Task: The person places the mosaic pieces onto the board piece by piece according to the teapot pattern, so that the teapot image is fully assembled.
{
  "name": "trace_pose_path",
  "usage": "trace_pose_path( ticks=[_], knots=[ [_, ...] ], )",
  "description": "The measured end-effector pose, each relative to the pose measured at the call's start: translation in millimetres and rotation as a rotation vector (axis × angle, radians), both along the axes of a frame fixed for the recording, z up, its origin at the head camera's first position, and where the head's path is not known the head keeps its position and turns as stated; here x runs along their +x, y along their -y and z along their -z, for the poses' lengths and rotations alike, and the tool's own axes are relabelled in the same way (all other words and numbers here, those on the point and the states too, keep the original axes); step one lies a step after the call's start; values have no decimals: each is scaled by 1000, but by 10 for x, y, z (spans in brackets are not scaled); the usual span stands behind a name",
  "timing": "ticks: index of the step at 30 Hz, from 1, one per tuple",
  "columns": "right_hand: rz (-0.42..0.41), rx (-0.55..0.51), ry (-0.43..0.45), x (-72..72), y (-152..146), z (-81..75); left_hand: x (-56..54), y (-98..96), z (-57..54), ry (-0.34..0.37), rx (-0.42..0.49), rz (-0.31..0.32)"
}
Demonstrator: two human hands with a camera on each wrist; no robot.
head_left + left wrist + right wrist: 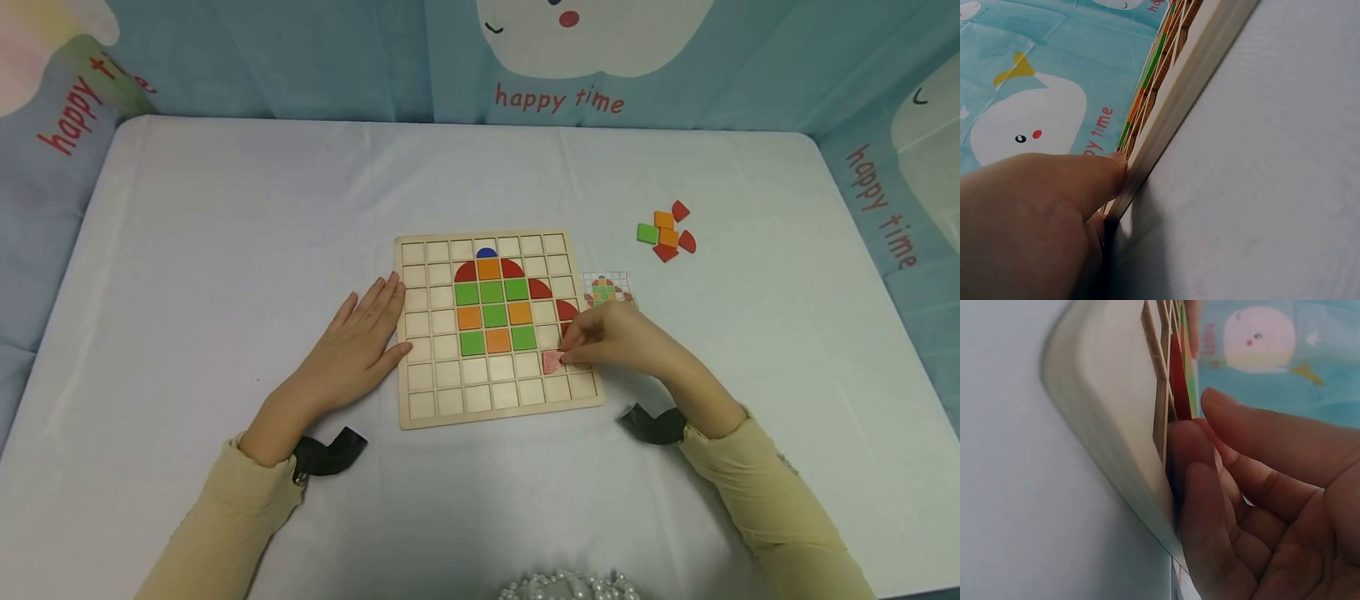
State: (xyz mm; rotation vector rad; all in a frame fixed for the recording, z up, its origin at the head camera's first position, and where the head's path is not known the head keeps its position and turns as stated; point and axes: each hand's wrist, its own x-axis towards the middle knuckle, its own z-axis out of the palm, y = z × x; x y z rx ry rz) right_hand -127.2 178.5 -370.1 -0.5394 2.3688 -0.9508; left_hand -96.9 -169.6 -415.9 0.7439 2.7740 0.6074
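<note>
A square wooden grid board (491, 421) lies on the table, with green, orange, red and blue flat tiles set in its cells. My left hand (348, 346) rests flat beside the board's left edge, fingers extended; the thumb (1107, 172) touches that edge in the left wrist view. Over the right side, my right hand (622, 337) pinches a red fan-shaped tile (552, 361) at its fingertips, low over a lower-right cell. The same red tile (1179, 378) shows just past the fingertips in the right wrist view. Red quarter-round tiles (567, 310) beside the hand are partly covered.
A small printed pattern card (606, 287) sits at the board's right edge, partly under the right hand. Farther right lie loose tiles: red, orange (663, 220) and green (647, 233). Beaded pearls (567, 586) show at the near edge. A printed blue curtain (300, 58) borders the table.
</note>
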Motion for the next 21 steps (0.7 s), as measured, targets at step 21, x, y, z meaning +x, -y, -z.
trace_pose_path(
  ticks=[21],
  knots=[
    [87,17,-97,-96,-173,-161,4,3,0,0,10,-2]
  ],
)
